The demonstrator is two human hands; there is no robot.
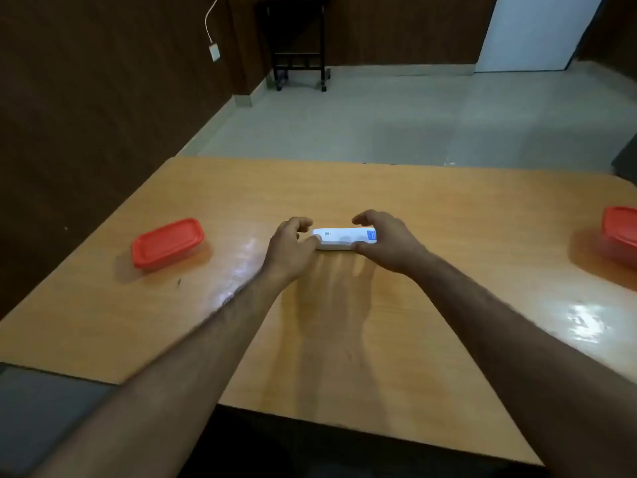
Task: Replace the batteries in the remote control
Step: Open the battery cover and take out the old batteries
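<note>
Both hands pinch the white remote control (344,239): left hand (289,248) at its left end, right hand (386,241) at its right. Looks light, rigid, smooth; best held by the ends.

This looks like a plain office or meeting room rather than a home: dark wood-panelled walls (86,98), a pale tiled floor (379,115) and a large laminate tabletop (344,188) with rounded corners. A black wheeled stand (300,46) sits against the far wall, near a white cable (210,19) hanging to a wall socket (214,52).
</note>
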